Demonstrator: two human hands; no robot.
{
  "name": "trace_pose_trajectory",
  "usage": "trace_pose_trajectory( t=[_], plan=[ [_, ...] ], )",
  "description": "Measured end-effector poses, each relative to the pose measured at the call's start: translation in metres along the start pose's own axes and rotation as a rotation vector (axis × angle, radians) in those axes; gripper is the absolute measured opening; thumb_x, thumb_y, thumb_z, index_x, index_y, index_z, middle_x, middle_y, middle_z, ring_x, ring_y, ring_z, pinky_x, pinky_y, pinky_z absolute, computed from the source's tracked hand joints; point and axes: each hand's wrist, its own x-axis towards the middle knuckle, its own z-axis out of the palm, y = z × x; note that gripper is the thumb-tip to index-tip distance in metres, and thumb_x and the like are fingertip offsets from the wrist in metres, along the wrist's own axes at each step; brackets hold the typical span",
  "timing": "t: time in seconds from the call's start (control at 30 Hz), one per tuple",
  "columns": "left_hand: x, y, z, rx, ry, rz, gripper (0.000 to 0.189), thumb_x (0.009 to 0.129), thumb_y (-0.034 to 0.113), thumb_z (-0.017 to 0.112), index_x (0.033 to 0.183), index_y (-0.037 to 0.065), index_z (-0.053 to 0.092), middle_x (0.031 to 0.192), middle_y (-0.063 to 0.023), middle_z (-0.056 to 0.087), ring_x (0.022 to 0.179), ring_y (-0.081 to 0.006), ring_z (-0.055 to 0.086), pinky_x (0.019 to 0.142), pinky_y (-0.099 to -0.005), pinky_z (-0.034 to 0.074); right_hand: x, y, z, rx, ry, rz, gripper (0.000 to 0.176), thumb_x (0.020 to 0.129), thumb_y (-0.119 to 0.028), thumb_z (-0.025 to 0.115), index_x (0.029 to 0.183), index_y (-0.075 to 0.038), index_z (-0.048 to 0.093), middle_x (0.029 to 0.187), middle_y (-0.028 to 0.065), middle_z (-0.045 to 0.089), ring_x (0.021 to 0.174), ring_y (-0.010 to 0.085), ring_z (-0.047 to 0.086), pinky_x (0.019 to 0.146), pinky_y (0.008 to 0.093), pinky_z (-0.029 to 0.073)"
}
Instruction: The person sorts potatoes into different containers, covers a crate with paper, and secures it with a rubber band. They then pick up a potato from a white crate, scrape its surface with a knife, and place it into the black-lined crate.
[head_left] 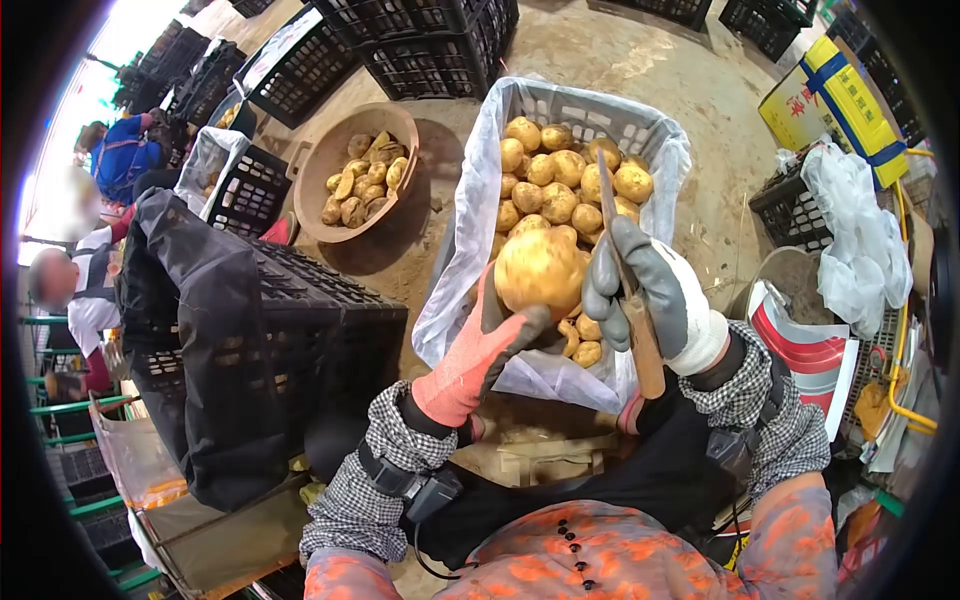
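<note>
My left hand (480, 345), in a pink glove with dark grey fingers, is closed around a large potato (541, 270). In my right hand (650, 295), gloved in grey and white, is a knife (645, 350) with a wooden handle; its long blade points up and away from me. The blade is just right of the potato, and my right fingers are close to the potato's side. Beneath both hands stands a crate (668, 150) lined with white plastic, with many loose potatoes (560, 168) in it.
A brown basin (305, 200) of potatoes, some cut or dark, sits on the floor at left. Black crates (330, 330) stand beside my left arm and others (425, 45) are stacked beyond. At right are a yellow box (835, 110) and plastic bags (855, 220). Other people (90, 270) are at far left.
</note>
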Motion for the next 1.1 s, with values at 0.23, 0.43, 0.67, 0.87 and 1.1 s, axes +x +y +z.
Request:
trace_pose_trajectory(
  t=[0.23, 0.43, 0.67, 0.87, 1.1],
  plan=[
    [0.0, -0.007, -0.005, 0.032, 0.124, 0.01, 0.07, 0.083, 0.021, 0.069, 0.139, 0.005, 0.03, 0.13, -0.0101, 0.048, 0.12, -0.019, 0.05, 0.098, -0.0334, 0.044, -0.003, -0.001, -0.003, -0.071, -0.052, 0.032, 0.047, 0.101, -0.042, 0.039, 0.081, -0.002, 0.054, 0.068, 0.0096, 0.058, 0.047, 0.0155, 0.051, 0.046, 0.0272, 0.043],
    [-0.009, 0.01, 0.005, -0.049, 0.004, 0.02, 0.086, 0.078, 0.019, 0.073, 0.146, 0.007, 0.021, 0.136, -0.0098, 0.044, 0.124, -0.0205, 0.048, 0.1, -0.0346, 0.042, -0.001, -0.001, -0.003, -0.137, -0.05, 0.042, 0.046, 0.098, -0.044, 0.046, 0.079, -0.004, 0.055, 0.066, 0.0058, 0.055, 0.049, 0.0129, 0.05, 0.047, 0.0256, 0.042],
    [-0.01, -0.003, -0.004, -0.012, 0.0, 0.116, 0.098, 0.068, 0.002, 0.075, 0.148, 0.013, 0.019, 0.139, -0.0095, 0.039, 0.123, -0.0211, 0.048, 0.096, -0.0341, 0.046, 0.003, -0.001, -0.006, -0.443, -0.066, 0.104, 0.048, 0.094, -0.05, 0.051, 0.077, -0.006, 0.057, 0.065, 0.0013, 0.056, 0.052, 0.0077, 0.05, 0.048, 0.023, 0.041],
    [-0.015, 0.005, 0.0, 0.158, 0.091, 0.103, 0.097, 0.066, 0.004, 0.076, 0.147, 0.01, 0.022, 0.133, -0.01, 0.046, 0.124, -0.0187, 0.048, 0.094, -0.0324, 0.046, 0.004, 0.0, 0.001, -0.609, -0.102, 0.039, 0.045, 0.094, -0.046, 0.052, 0.078, -0.004, 0.058, 0.064, 0.0016, 0.056, 0.052, 0.0083, 0.05, 0.048, 0.0241, 0.04],
    [-0.015, 0.002, -0.008, 0.959, 0.188, 0.382, 0.089, 0.065, 0.019, 0.077, 0.14, -0.001, 0.035, 0.123, -0.0188, 0.053, 0.115, -0.0322, 0.054, 0.094, -0.0385, 0.046, 0.008, 0.012, 0.003, -1.09, -0.155, -0.25, 0.038, 0.094, -0.04, 0.053, 0.086, -0.003, 0.062, 0.068, 0.013, 0.061, 0.059, 0.0261, 0.06, 0.059, 0.0371, 0.046]
  ],
)
